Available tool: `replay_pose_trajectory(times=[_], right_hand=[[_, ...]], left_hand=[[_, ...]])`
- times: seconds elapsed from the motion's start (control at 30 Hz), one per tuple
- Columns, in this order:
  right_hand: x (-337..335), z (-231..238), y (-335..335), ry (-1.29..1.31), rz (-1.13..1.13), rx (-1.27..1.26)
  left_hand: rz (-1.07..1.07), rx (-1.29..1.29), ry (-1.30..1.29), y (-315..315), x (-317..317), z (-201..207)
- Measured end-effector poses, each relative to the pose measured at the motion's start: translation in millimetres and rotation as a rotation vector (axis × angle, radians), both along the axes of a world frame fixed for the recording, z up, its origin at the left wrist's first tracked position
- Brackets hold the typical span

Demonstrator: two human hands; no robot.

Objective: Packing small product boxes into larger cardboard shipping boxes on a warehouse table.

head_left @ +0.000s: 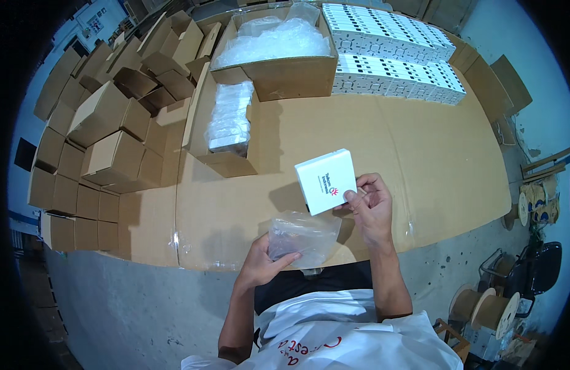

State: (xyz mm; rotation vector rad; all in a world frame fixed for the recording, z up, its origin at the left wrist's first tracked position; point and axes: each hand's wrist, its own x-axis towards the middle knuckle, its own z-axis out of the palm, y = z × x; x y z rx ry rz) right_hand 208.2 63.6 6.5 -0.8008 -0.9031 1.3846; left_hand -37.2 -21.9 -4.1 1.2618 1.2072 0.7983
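Note:
My right hand (370, 206) grips a small flat white box (324, 179) by its right edge, thumb on the printed face. The box is held tilted above the cardboard-covered table. Lower and to the left, my left hand (265, 262) pinches a clear plastic bag (305, 239), its thumb lying across the front. The bag hangs near the table's front edge, just below the white box, and looks empty. Whether the box and the bag touch, I cannot tell.
An open carton (220, 157) holds a row of bagged white boxes (229, 117). Behind it stands a larger carton (297, 80) full of clear plastic bags (276, 43). White boxes (390, 37) are stacked at the back right. Brown cartons (112, 154) pile up at left.

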Motion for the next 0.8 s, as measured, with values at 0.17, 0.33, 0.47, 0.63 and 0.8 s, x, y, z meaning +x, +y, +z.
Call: replay_pose_trajectory(times=[0.17, 0.33, 0.47, 0.63, 0.8], right_hand=[[3.6, 0.4, -2.1, -0.124, 0.056, 0.078], [9.0, 15.2, -4.9, -0.289, 0.171, 0.130], [10.9, 16.9, -4.0, -0.340, 0.183, 0.119], [10.1, 11.9, 1.0, -0.444, 0.220, 0.149], [8.9, 5.4, 8.3, -0.360, 0.276, 0.046]], left_hand=[[0.034, 0.021, -0.005, 4.1, -1.8, 3.8], [0.057, 0.033, -0.003, 2.3, -2.4, -4.5], [0.086, 0.059, -0.025, 2.0, 3.2, -4.8], [0.095, 0.000, -0.073, 1.8, 9.7, -2.6], [0.156, -0.029, -0.250, 3.4, 12.6, -4.9]])
